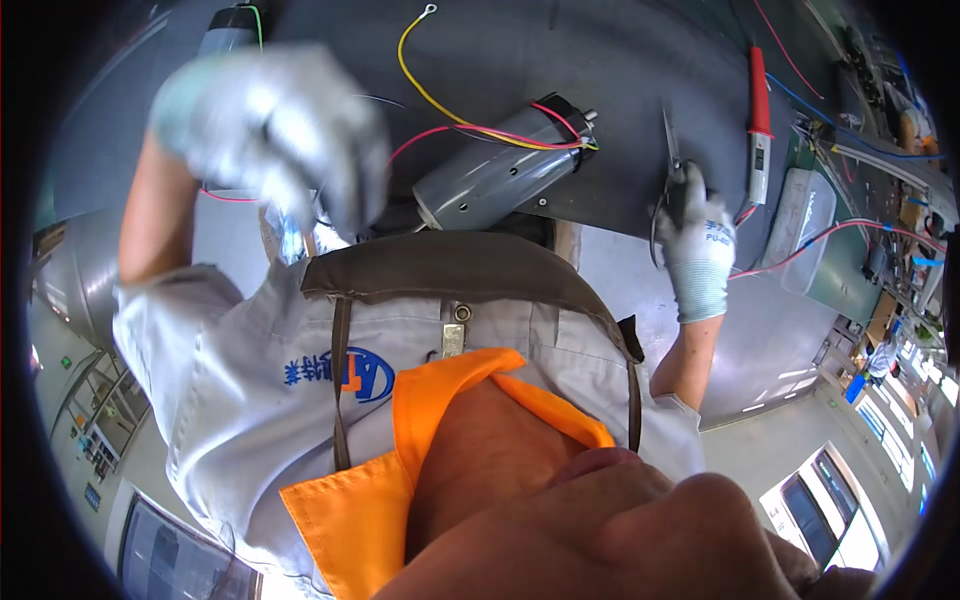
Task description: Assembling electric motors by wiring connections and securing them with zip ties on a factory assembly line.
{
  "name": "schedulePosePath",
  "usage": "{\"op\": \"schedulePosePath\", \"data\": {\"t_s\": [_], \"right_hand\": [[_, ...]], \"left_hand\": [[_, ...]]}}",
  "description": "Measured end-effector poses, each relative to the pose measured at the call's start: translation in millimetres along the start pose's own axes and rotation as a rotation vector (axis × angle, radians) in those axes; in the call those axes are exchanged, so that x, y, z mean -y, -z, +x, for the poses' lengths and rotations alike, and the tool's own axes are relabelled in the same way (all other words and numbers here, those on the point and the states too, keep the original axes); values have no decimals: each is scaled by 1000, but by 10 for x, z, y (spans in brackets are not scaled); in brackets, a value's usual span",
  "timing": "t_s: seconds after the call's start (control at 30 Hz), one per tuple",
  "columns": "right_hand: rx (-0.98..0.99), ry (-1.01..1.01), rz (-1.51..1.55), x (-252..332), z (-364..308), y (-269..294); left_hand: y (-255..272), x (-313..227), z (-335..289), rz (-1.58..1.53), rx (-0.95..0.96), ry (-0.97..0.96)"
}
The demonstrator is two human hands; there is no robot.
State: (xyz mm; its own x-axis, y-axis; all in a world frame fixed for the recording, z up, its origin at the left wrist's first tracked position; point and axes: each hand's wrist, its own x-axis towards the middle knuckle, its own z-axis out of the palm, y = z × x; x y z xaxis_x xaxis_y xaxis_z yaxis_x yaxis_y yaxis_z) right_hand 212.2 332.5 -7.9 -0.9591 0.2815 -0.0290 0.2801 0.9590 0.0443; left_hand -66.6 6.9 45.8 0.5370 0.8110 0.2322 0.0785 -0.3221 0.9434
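Observation:
My right hand [697,228], in a white knitted glove with dark coated fingertips, is closed round a pair of scissors [671,140]. The blades point away from me over the dark tabletop. Higher up at the left, my gloved left hand [280,130] is smeared by motion, so its fingers and anything in them cannot be made out. Between the hands a grey cylindrical motor [490,182] lies slantwise near the table's front edge. Pink-red leads and a yellow wire [425,92] with a ring terminal come from its far end.
Another motor [230,30] with a green wire stands at the far left. To the right lie a red and pale handheld probe [760,115] and a clear plastic tray [800,215]. Red and blue cables [850,132] run along the right side of the dark table [610,60].

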Motion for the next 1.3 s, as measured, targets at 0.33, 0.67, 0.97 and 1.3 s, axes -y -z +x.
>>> {"op": "schedulePosePath", "data": {"t_s": [0.33, 0.67, 0.97, 1.3], "right_hand": [[998, -286, 1699, 654, 374, -252], [162, 175, 1656, 1150, 2773, -331], [-143, 11, 1449, 289, 1726, -154], [-602, -271, 1723, -1736, 1476, 73]], "left_hand": [[-1165, 767, 557, 990, -804, 558], [1354, 1804, 164, 367, -1948, 672], [186, 984, -84, -517, -1675, 152], [-757, 851, 589, -787, -1193, 334]]}}
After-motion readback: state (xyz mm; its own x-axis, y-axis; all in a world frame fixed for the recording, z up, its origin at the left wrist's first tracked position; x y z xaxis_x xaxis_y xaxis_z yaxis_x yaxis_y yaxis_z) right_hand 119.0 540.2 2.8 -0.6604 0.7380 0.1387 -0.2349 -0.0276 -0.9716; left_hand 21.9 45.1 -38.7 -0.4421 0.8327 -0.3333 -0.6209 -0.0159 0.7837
